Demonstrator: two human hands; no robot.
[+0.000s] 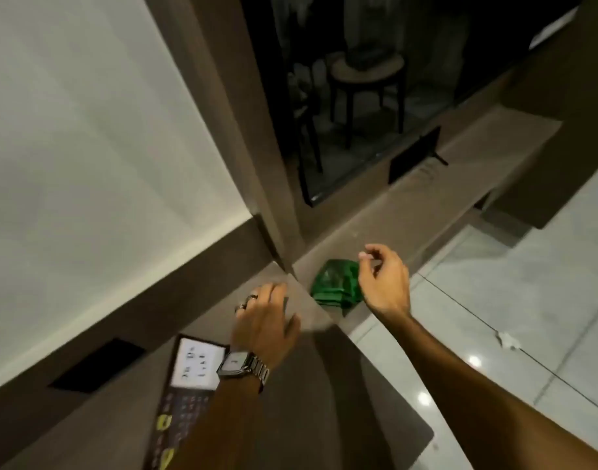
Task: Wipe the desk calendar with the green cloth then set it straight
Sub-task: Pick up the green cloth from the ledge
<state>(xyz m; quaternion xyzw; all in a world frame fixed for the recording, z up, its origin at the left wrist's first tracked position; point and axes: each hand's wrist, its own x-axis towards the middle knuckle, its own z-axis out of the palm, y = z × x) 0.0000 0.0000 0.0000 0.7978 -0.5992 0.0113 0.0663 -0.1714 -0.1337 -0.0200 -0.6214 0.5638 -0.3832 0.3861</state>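
The green cloth (336, 283) lies folded on the brown desk (324, 385), near the corner where the desk meets a pillar. My right hand (384, 278) hovers just right of the cloth, fingers loosely curled and apart, holding nothing. My left hand (265, 318), with rings and a wristwatch, rests palm down on the desk left of the cloth, fingers spread. The desk calendar (189, 378) sits at the lower left with a white panel on top and a dark grid below. My left forearm hides part of it.
A black socket plate (97, 366) is set in the desk's back panel at the left. A dark flat object (414, 154) stands on the far counter. Behind glass stands a round stool (365, 79). Glossy tiled floor (511, 317) lies to the right of the desk edge.
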